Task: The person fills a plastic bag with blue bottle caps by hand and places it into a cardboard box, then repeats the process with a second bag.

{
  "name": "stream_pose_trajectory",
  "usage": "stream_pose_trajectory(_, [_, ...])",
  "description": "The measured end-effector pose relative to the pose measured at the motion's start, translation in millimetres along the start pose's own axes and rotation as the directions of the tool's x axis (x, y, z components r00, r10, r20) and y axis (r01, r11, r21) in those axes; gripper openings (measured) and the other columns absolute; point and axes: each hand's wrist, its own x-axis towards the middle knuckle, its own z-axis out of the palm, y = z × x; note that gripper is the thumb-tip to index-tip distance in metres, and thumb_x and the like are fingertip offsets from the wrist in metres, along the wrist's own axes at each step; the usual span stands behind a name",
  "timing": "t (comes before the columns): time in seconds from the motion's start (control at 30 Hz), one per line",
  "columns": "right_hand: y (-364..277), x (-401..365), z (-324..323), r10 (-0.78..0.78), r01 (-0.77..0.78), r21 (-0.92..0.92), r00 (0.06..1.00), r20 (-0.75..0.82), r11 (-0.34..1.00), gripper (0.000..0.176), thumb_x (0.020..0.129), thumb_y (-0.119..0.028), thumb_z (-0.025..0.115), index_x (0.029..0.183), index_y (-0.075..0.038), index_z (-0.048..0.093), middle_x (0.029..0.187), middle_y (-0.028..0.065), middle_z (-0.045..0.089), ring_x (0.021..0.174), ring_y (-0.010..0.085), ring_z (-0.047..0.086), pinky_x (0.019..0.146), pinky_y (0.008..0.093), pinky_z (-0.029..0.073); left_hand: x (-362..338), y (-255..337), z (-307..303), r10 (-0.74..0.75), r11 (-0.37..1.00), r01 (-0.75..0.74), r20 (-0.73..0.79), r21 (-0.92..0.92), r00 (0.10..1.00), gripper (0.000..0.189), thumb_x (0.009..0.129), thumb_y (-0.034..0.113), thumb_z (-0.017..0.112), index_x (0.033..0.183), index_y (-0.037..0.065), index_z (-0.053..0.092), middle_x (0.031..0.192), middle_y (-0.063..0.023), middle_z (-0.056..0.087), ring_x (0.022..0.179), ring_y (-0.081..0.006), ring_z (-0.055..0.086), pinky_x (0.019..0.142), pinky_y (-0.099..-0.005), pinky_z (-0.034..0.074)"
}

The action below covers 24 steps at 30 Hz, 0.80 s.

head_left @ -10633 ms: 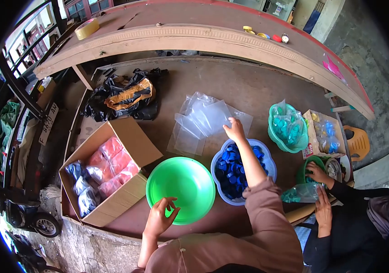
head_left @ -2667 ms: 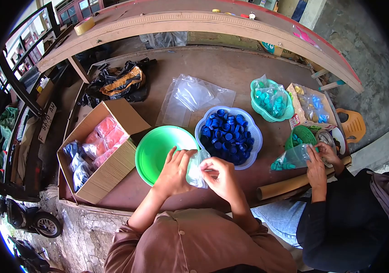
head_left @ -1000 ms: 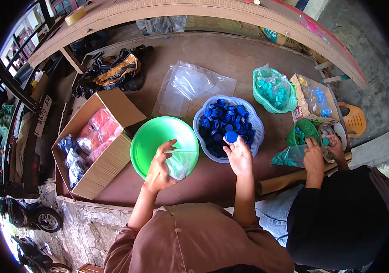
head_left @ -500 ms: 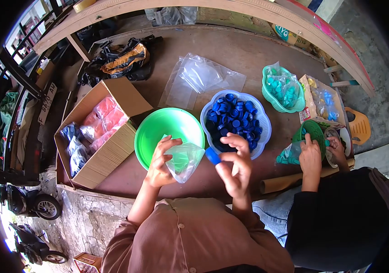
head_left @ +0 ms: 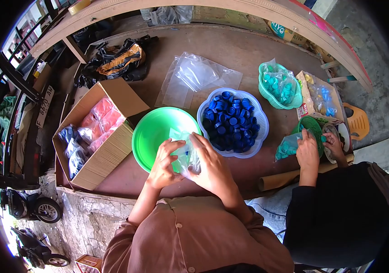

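A small clear plastic bag [head_left: 188, 157] is held in front of my body, over the near edge of the green bowl [head_left: 142, 145]. My left hand [head_left: 163, 164] grips its left side with curled fingers. Against its right side is my right hand [head_left: 212, 168], with fingers and thumb around the plastic. A speck of blue shows through the bag, but the cap itself is mostly hidden. Just beyond my right hand stands a pale blue basket [head_left: 263, 129] heaped with dark blue bottle caps [head_left: 233, 119].
Left is a cardboard box [head_left: 108, 157] of bagged caps. Flat clear bags [head_left: 199, 73] and a crumpled black bag [head_left: 117, 63] lie farther back. At right, a co-worker's hands [head_left: 308, 152] handle teal caps near a dark green basket [head_left: 310, 125]; a teal basket [head_left: 267, 98] stands behind.
My right hand has moved left, bringing the blue bottle cap from beside the bag to the bag. My left hand stays on the bag. The view has shifted slightly.
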Motion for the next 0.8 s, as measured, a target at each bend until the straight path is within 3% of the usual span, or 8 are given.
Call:
stream_pose_trajectory(0.17, [-11, 4, -10, -0.101, 0.106, 0.302, 0.994, -0.032, 0.947, 0.07, 0.062, -0.011, 0.072, 0.124, -0.004, 0.041, 0.119, 0.0177, 0.049, 0.101, 0.0355, 0.053, 0.084, 0.0399, 0.045, 5, 4, -5, 0.082, 0.992, -0.079, -0.029, 0.097, 0.996, 0.095, 0.06, 0.032, 0.079, 0.13, 0.012, 0.019, 0.124, -0.0263, 0.041, 0.115, -0.0388, 0.043, 0.095, -0.052, 0.032])
stream_pose_trajectory(0.3, [6, -7, 5, -0.014, -0.022, 0.203, 0.985, 0.174, 0.979, 0.057, 0.066, -0.011, 0.071, 0.119, -0.009, 0.05, 0.118, 0.0182, 0.05, 0.098, 0.0377, 0.054, 0.082, 0.0406, 0.046, 11, 11, -7, -0.112, 0.993, 0.112, -0.003, 0.044, 0.994, 0.11, 0.051, 0.028, 0.084, 0.134, 0.005, 0.014, 0.126, -0.0256, 0.039, 0.115, -0.0393, 0.043, 0.094, -0.0503, 0.035])
stream_pose_trajectory(0.37, [10, -4, 0, -0.01, -0.034, 0.221, 0.981, 0.196, 0.975, 0.045, 0.07, -0.011, 0.07, 0.113, -0.009, 0.055, 0.116, 0.0169, 0.052, 0.097, 0.0335, 0.056, 0.08, 0.0376, 0.047, 0, 7, -4, -0.278, 0.949, 0.298, 0.167, -0.105, 0.946, 0.105, 0.049, 0.022, 0.083, 0.131, 0.002, 0.021, 0.116, -0.0207, 0.048, 0.109, -0.0377, 0.047, 0.094, -0.0448, 0.035])
stream_pose_trajectory(0.43, [34, -4, -9, -0.153, 0.073, 0.494, 0.98, 0.124, 0.866, 0.035, 0.073, -0.009, 0.069, 0.106, -0.007, 0.058, 0.113, 0.014, 0.055, 0.094, 0.0232, 0.058, 0.076, 0.0331, 0.048, -3, 4, -5, -0.288, 0.951, 0.301, 0.151, -0.07, 0.945, 0.101, 0.048, 0.017, 0.083, 0.129, 0.001, 0.024, 0.111, -0.0194, 0.05, 0.106, -0.0353, 0.049, 0.092, -0.0425, 0.037])
stream_pose_trajectory(0.5, [77, -5, -3, 0.094, -0.08, 0.716, 0.995, 0.021, 0.694, 0.022, 0.075, -0.008, 0.069, 0.095, -0.003, 0.061, 0.101, 0.0084, 0.061, 0.079, 0.0118, 0.059, 0.068, 0.0235, 0.047, -6, 2, -8, -0.299, 0.95, 0.309, 0.178, -0.032, 0.937, 0.102, 0.051, 0.015, 0.083, 0.131, 0.004, 0.021, 0.114, -0.0205, 0.046, 0.103, -0.0321, 0.05, 0.087, -0.042, 0.041])
stream_pose_trajectory(0.53, [92, 3, -3, 0.349, -0.249, 0.634, 0.936, -0.036, 0.732, 0.022, 0.072, -0.01, 0.07, 0.091, -0.002, 0.062, 0.09, 0.0081, 0.064, 0.07, 0.0112, 0.06, 0.06, 0.0234, 0.047, -6, 2, -8, -0.3, 0.95, 0.311, 0.178, -0.035, 0.937, 0.102, 0.051, 0.015, 0.083, 0.131, 0.004, 0.021, 0.114, -0.0205, 0.046, 0.103, -0.0321, 0.05, 0.087, -0.042, 0.041])
stream_pose_trajectory(0.6, [141, 2, 10, 0.264, -0.266, 0.036, 0.913, -0.31, 0.963, 0.028, 0.067, -0.016, 0.073, 0.089, -0.003, 0.061, 0.082, 0.0096, 0.062, 0.065, 0.0199, 0.059, 0.058, 0.0298, 0.047, -5, 2, -8, -0.26, 0.958, 0.271, 0.107, -0.094, 0.96, 0.097, 0.05, 0.016, 0.082, 0.128, 0.004, 0.026, 0.112, -0.0179, 0.048, 0.099, -0.0303, 0.051, 0.084, -0.0401, 0.041])
stream_pose_trajectory(0.8, [174, 9, 34, 0.287, -0.344, -0.19, 0.918, -0.273, 0.919, 0.027, 0.066, -0.02, 0.07, 0.087, -0.006, 0.06, 0.087, 0.0113, 0.063, 0.079, 0.0322, 0.06, 0.069, 0.0399, 0.047, 4, 7, -16, -0.195, 0.98, 0.198, 0.075, -0.032, 0.978, 0.076, 0.048, 0.018, 0.08, 0.114, 0.003, 0.044, 0.108, -0.0166, 0.054, 0.101, -0.0333, 0.052, 0.088, -0.0421, 0.039])
